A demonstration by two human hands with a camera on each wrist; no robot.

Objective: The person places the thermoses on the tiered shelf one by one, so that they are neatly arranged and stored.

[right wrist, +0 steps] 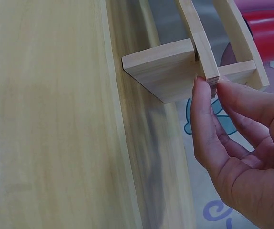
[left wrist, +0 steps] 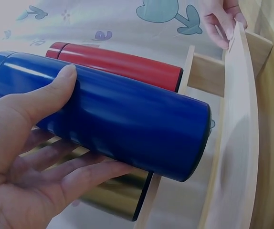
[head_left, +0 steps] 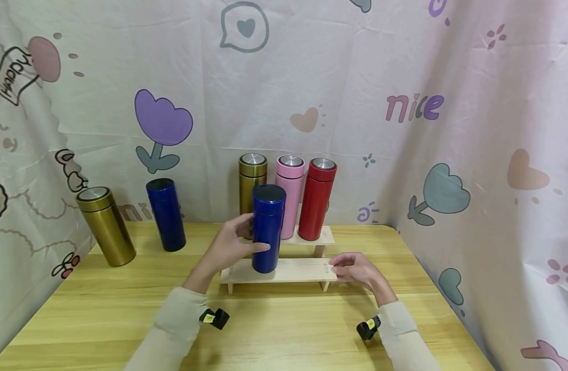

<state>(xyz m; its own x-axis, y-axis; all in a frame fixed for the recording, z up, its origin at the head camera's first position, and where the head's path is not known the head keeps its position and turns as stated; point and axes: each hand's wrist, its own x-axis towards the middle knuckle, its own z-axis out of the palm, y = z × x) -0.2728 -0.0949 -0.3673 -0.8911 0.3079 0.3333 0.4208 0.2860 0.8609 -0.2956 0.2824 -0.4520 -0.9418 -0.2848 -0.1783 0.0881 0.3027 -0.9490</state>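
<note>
My left hand (head_left: 231,242) grips a blue thermos bottle (head_left: 268,232) round its body, thumb across the front. In the left wrist view the base of the blue bottle (left wrist: 142,114) is a little apart from the wooden board. At the right end of the low wooden two-step stand (head_left: 288,270), my right hand (head_left: 356,269) pinches the lower step's edge between thumb and fingers. The right wrist view shows the fingertips (right wrist: 202,88) at the board's corner. Behind, on the upper step, stand a gold bottle (head_left: 252,172), a pink bottle (head_left: 290,190) and a red bottle (head_left: 317,198).
On the left of the wooden table (head_left: 284,330) stand another gold bottle (head_left: 106,226) and a second blue bottle (head_left: 166,215). A printed curtain (head_left: 284,77) hangs behind the table and along both sides.
</note>
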